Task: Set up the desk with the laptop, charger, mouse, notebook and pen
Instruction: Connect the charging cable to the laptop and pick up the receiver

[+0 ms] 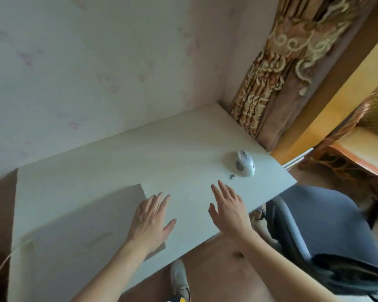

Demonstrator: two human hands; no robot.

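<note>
Ahead: mouse [245, 163] beyond right hand [229, 211], apart.

1. Left hand [150, 223]: palm down, fingers straight and a little spread, thumb out to the right. Nothing gripped.
2. Right hand [229, 209]: palm down and tilted inward, fingers together and pointing forward, thumb out to the left. Nothing gripped.
3. Both forearms bare, coming up from the lower edge, hands side by side and apart.

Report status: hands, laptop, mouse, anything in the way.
Left hand open, on closed laptop. Right hand open, empty, over desk. Mouse at right edge, small dark bit beside it. Path clear.
</note>
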